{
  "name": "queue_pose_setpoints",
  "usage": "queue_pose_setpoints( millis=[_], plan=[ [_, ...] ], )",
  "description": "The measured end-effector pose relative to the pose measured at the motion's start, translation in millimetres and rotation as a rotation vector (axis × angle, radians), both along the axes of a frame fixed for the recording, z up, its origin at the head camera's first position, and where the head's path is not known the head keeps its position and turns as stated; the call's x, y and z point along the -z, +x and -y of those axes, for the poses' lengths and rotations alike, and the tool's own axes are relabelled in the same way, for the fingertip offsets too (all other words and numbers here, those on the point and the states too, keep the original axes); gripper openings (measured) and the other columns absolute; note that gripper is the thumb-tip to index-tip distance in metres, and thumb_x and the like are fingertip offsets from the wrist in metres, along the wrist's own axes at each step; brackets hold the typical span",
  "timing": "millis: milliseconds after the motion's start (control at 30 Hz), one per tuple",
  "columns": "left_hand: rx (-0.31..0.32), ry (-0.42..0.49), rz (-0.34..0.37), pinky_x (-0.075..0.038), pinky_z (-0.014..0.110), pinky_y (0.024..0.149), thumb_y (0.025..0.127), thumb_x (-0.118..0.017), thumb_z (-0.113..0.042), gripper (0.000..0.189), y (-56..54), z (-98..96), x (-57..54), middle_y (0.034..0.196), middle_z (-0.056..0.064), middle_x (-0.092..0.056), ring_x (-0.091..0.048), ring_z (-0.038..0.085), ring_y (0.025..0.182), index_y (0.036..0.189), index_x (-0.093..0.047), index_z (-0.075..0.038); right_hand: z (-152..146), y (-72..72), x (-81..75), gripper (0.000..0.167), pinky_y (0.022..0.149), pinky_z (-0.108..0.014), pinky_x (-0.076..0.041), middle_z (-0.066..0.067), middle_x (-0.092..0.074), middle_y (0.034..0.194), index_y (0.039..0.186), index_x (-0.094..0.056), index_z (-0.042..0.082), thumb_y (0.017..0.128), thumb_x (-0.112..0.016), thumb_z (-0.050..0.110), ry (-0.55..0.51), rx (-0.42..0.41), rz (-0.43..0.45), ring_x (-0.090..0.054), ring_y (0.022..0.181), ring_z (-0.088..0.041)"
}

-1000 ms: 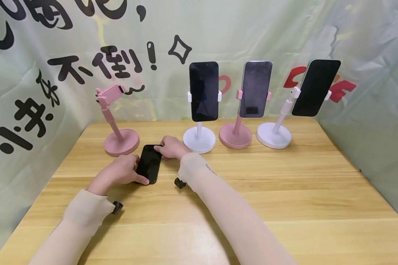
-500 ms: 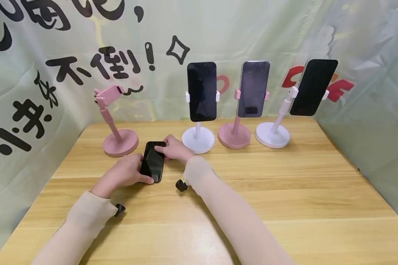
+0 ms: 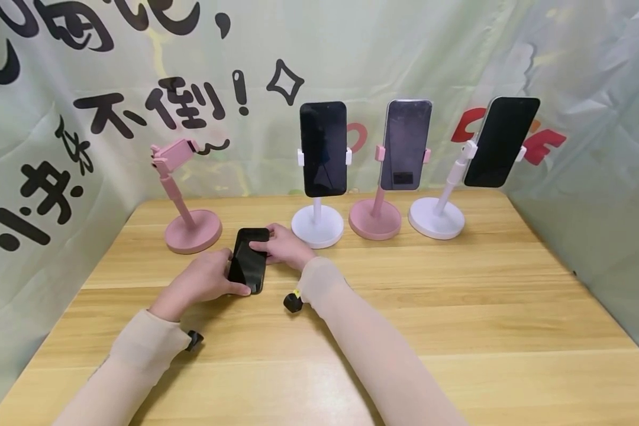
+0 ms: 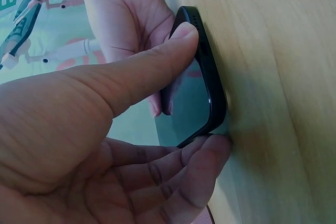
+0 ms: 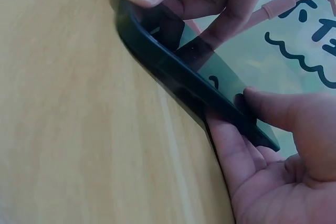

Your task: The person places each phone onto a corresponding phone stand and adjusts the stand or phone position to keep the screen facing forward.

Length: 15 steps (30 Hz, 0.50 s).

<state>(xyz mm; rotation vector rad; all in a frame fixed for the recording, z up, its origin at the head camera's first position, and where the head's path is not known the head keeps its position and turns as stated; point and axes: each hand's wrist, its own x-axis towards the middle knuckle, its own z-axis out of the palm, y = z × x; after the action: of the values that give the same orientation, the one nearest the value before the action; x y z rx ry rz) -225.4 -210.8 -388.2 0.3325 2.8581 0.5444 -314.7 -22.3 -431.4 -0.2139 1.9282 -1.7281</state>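
Note:
A black smartphone (image 3: 249,267), dark screen up, is held between both hands near the left of the wooden table. My left hand (image 3: 205,277) grips its near left side, thumb on the bottom corner and fingers along the left edge. On the far right side my right hand (image 3: 291,247) pinches it, thumb over the screen and fingers beneath. In the right wrist view the side of the phone (image 5: 176,74) slants, with the right fingertips (image 5: 223,129) under its raised end. The left thumb (image 4: 173,51) lies across the bottom edge in the left wrist view.
A pink phone stand (image 3: 193,229) with a bare clamp stands behind the left hand. To the right, a white stand (image 3: 318,228), a pink stand (image 3: 375,220) and another white stand (image 3: 436,219) each hold a phone upright. A printed cloth (image 3: 191,171) hangs behind the table (image 3: 458,319).
The phone and both hands have shifted slightly to the right and away from the person. The right fingers have moved further onto the phone's far right side.

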Motion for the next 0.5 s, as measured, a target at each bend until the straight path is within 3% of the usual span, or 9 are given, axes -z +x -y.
queue_pose_setpoints(
  millis=[133, 300, 500],
  plan=[
    [0.001, -0.003, -0.012, -0.048, 0.038, 0.075, 0.082, -0.095, -0.041, 0.064, 1.0, -1.0, -0.3, 0.09, 0.009, -0.066, -0.058, 0.024, 0.082, 0.113, -0.062, 0.004, -1.5, 0.0, 0.7, 0.051, 0.092, -0.034, -0.065, -0.02, -0.071, 0.137, 0.15, -0.047, 0.0, 0.107, -0.068, 0.019, -0.034, -0.039, 0.01, -0.076, 0.108, -0.022],
    [0.017, -0.016, -0.02, -0.047, 0.037, 0.073, 0.082, -0.094, -0.041, 0.059, 1.6, -3.7, -1.2, 0.089, 0.008, -0.066, -0.057, 0.023, 0.08, 0.11, -0.064, 0.002, -3.5, -0.4, 1.7, 0.046, 0.077, -0.027, -0.064, -0.022, -0.071, 0.135, 0.147, -0.05, -0.001, 0.108, -0.067, 0.017, -0.061, -0.034, 0.021, -0.075, 0.092, -0.016],
    [0.017, -0.036, -0.035, -0.046, 0.036, 0.07, 0.082, -0.094, -0.041, 0.06, 1.8, -6.2, -0.5, 0.087, 0.008, -0.064, -0.057, 0.023, 0.077, 0.108, -0.063, 0.003, -5.2, 0.4, 2.7, 0.06, 0.068, -0.025, -0.062, -0.021, -0.072, 0.133, 0.157, -0.04, 0.003, 0.107, -0.069, 0.018, -0.059, -0.034, 0.024, -0.073, 0.087, -0.014]
  ],
)
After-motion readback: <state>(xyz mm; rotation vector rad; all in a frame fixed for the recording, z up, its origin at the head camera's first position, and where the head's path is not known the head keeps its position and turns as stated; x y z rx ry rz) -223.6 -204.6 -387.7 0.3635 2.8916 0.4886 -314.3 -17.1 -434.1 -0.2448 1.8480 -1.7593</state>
